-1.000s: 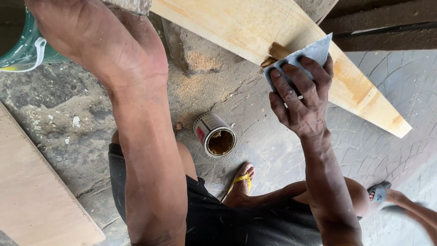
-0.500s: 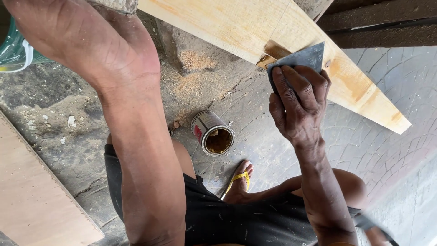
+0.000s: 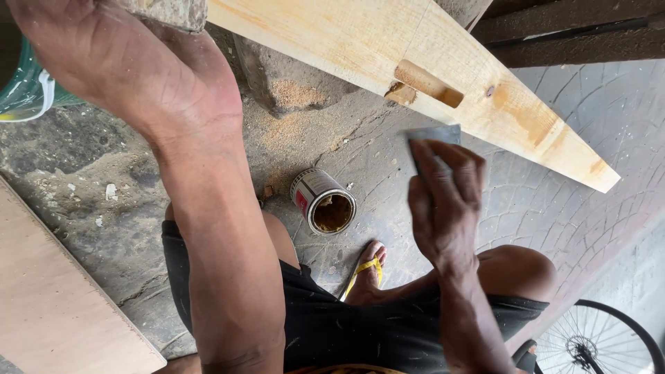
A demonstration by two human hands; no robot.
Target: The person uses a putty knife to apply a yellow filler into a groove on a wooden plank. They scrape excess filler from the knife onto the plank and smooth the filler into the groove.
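Sandpaper (image 3: 435, 137) in right hand (image 3: 443, 208), below plank (image 3: 415, 62)

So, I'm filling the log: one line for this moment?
right hand: holds sandpaper | left hand: on plank | open tin on ground

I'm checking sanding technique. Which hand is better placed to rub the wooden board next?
The right hand. It holds the grey sandpaper sheet just below the wooden board, fingers pressed on it. The left hand holds no sandpaper and sits at the board's other end.
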